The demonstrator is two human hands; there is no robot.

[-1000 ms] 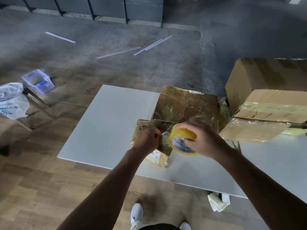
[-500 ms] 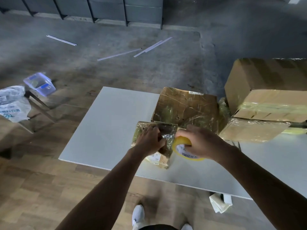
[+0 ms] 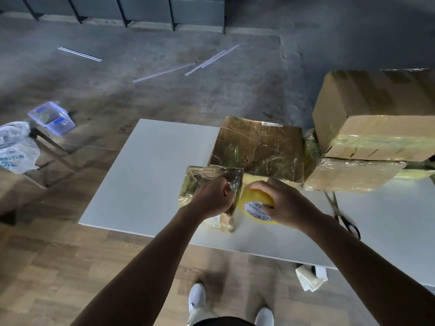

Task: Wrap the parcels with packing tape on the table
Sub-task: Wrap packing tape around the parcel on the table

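Our left hand (image 3: pixel 211 198) grips the small parcel (image 3: pixel 200 182) to pin it to the near part of the surface (image 3: pixel 153 172). Our right hand (image 3: pixel 286 207) curls round the yellow tape roll (image 3: pixel 255 208), held against the parcel's right side, probably to pull the tape taut around it. Beyond lie a larger taped parcel (image 3: pixel 259 147) and, to the right, stacked boxes (image 3: pixel 376 118); at far left a clear tub (image 3: pixel 50 117) holds contents we cannot make out.

A: Where's your small parcel (image 3: pixel 204 182)?
B: Near the white table's (image 3: pixel 153 172) front edge, brown, glossy with wrinkled clear tape. Your yellow tape roll (image 3: pixel 255 203) is just right of it; the flat wrapped parcel (image 3: pixel 259 144) lies behind.
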